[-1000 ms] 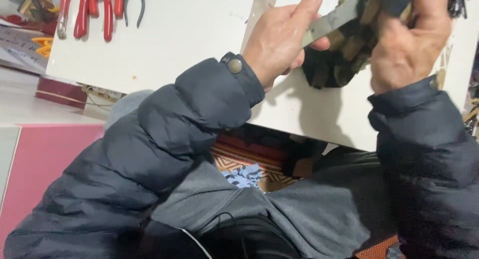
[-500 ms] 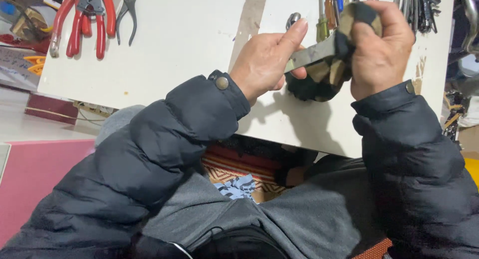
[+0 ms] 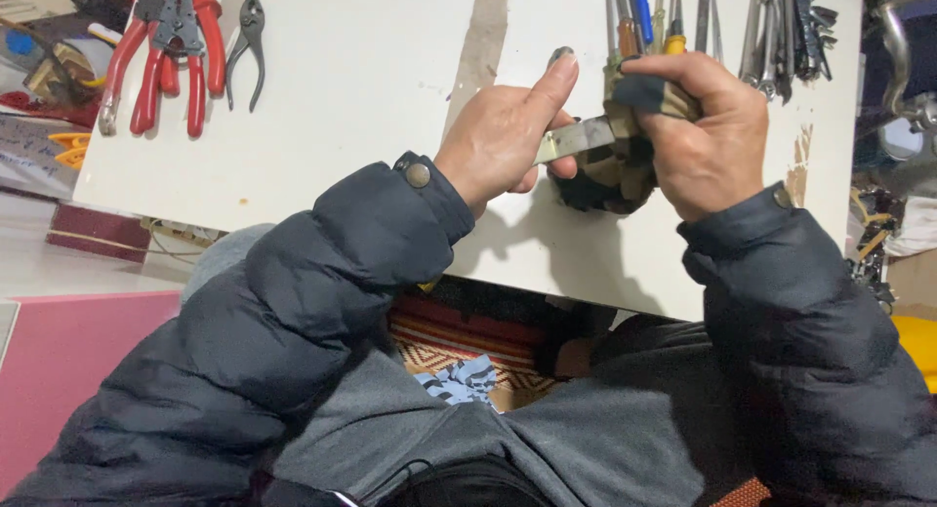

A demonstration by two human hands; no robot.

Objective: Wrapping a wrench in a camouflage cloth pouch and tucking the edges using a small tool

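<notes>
My left hand (image 3: 503,141) grips one end of a flat metal tool (image 3: 576,139), thumb stretched up along it. My right hand (image 3: 708,131) wraps a dark, tan-patterned cloth (image 3: 610,170) around the tool's other end, fingers closed over the cloth. Both hands hover above a white board (image 3: 371,87). Both arms wear dark puffy jacket sleeves. The tool's far end is hidden inside the cloth.
Red-handled pliers (image 3: 161,48) and small black pliers (image 3: 249,39) lie at the board's top left. A row of screwdrivers and wrenches (image 3: 722,24) lies at the top right. A pink surface (image 3: 54,370) is at lower left. A patterned rug (image 3: 468,346) shows below the board.
The view has shifted so both hands sit lower in frame. My right hand has slid with the cloth along the metal tool; my left hand keeps its grip.
</notes>
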